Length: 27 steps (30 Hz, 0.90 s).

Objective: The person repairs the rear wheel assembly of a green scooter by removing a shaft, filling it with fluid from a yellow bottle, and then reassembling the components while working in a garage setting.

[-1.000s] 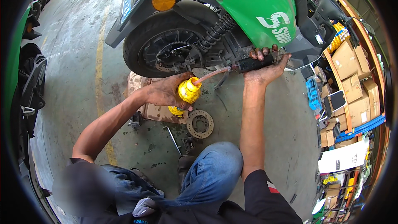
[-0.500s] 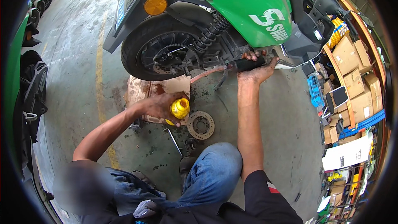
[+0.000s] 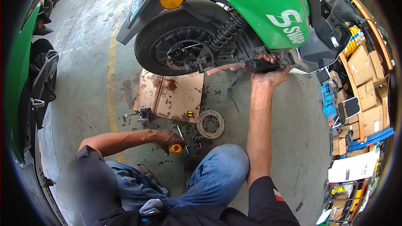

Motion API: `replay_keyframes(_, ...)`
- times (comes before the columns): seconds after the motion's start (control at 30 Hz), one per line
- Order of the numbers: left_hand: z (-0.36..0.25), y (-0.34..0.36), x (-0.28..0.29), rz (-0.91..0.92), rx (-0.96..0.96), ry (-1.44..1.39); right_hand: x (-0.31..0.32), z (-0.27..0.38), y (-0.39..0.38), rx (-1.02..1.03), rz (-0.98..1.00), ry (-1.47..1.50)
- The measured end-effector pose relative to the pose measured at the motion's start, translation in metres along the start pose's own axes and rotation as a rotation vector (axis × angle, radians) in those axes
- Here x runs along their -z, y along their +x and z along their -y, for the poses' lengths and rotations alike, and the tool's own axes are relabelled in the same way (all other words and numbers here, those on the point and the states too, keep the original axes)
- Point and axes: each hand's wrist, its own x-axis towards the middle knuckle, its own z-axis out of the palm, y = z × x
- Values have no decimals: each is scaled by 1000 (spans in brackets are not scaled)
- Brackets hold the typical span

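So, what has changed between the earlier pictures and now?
The left hand has drawn the yellow plastic bottle off the end of the pink flexible tube and back toward the person's knees, without letting go. A round yellow-and-black piece on the stained brown cardboard now shows fully. The right hand still grips the black cylinder with the tube; the grey perforated metal disc stays on the floor.

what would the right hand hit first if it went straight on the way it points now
Probably the lower edge of the scooter's green panel, just beyond the right hand and the black cylinder it grips. Depth is unclear, so it might pass underneath instead.
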Motion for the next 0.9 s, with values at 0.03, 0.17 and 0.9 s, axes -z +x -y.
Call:
replay_keyframes(0.03,2,-2,-5,-6,-7,7,0,1,0,8,-13,12)
replay_keyframes(0.17,14,-10,-21,-38,-52,50,-3,0,-3,1,-62,55)
replay_keyframes(0.9,-114,42,178,-1098,-206,-480,-2,-17,-6,-23,-119,104)
